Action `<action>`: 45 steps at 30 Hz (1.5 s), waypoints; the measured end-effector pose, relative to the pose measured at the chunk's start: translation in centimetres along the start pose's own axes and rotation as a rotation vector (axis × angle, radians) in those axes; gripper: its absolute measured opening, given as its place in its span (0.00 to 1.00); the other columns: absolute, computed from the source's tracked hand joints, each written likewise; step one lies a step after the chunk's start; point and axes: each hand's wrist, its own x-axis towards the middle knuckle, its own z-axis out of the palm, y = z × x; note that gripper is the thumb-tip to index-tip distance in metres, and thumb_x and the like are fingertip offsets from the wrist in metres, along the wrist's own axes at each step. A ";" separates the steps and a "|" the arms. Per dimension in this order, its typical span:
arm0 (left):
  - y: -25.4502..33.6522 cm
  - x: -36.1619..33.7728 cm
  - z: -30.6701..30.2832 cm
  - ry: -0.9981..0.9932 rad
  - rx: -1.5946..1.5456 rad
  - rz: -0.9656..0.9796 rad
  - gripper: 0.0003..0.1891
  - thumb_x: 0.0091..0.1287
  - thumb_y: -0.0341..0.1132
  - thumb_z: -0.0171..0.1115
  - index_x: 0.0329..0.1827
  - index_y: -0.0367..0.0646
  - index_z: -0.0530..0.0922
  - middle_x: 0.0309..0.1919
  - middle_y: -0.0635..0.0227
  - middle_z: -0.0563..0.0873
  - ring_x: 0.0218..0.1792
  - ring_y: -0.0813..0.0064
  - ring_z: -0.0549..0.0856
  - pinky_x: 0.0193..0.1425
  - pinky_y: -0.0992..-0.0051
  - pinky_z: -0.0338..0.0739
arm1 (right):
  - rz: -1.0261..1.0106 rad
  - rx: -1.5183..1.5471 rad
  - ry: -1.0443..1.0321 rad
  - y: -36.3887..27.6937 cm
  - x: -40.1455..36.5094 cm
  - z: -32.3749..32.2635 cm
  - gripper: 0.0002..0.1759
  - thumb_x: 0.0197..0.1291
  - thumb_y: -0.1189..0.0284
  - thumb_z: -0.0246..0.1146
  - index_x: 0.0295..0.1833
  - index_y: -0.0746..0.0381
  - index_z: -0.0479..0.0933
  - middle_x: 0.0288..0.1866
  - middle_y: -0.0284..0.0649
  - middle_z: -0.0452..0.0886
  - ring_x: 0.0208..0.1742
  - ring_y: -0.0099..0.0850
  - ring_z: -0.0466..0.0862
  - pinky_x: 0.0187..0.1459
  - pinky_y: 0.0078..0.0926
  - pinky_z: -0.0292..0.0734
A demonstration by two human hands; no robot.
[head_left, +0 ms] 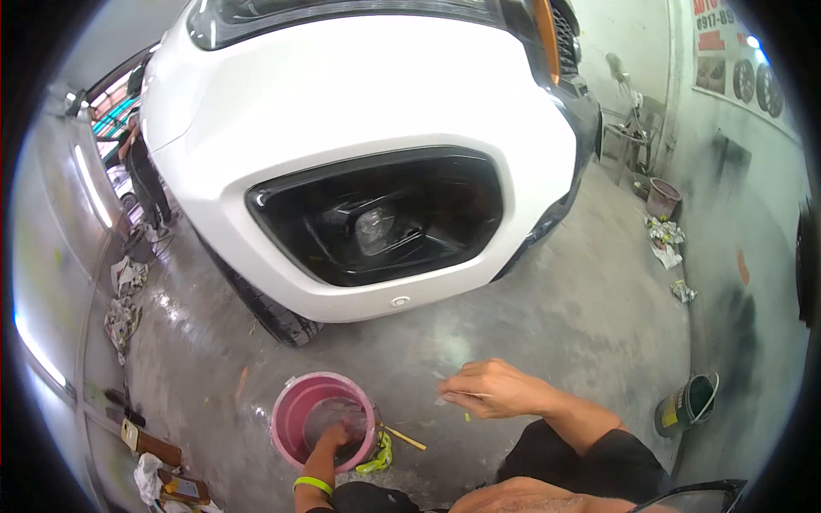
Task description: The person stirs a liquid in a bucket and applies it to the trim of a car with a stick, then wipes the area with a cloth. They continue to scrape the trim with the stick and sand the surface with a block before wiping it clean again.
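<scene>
My left hand (339,434) reaches down into a pink bucket (281,412). Its fingers are blurred and partly hidden in the dark inside of the bucket, so their grip does not show. To the right, over the grey floor, my right hand (489,387) is closed in a pinch. A small, pale, thin piece sticks out at its fingertips, too small to name. In front of both hands stands the white corner of a car bumper (333,103) with a black fog-lamp recess (445,209). A yellow-green cloth (376,455) and a thin yellow stick (404,437) lie beside the bucket.
A dark bucket (676,410) with a handle stands at the right wall. Crumpled paper (665,239) lies near another bucket (663,197). Paper (124,321) and boxes (152,445) line the left wall. A person (145,171) stands at the back left. The car tyre (274,316) is close.
</scene>
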 end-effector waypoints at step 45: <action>5.5 -3.4 -3.5 -0.228 -0.029 0.044 0.27 0.62 0.54 0.67 0.54 0.41 0.86 0.48 0.55 0.91 0.45 0.59 0.90 0.49 0.59 0.82 | 0.175 -0.090 -0.462 1.7 1.5 4.9 0.11 0.69 0.67 0.66 0.48 0.61 0.87 0.39 0.47 0.89 0.39 0.47 0.88 0.41 0.41 0.83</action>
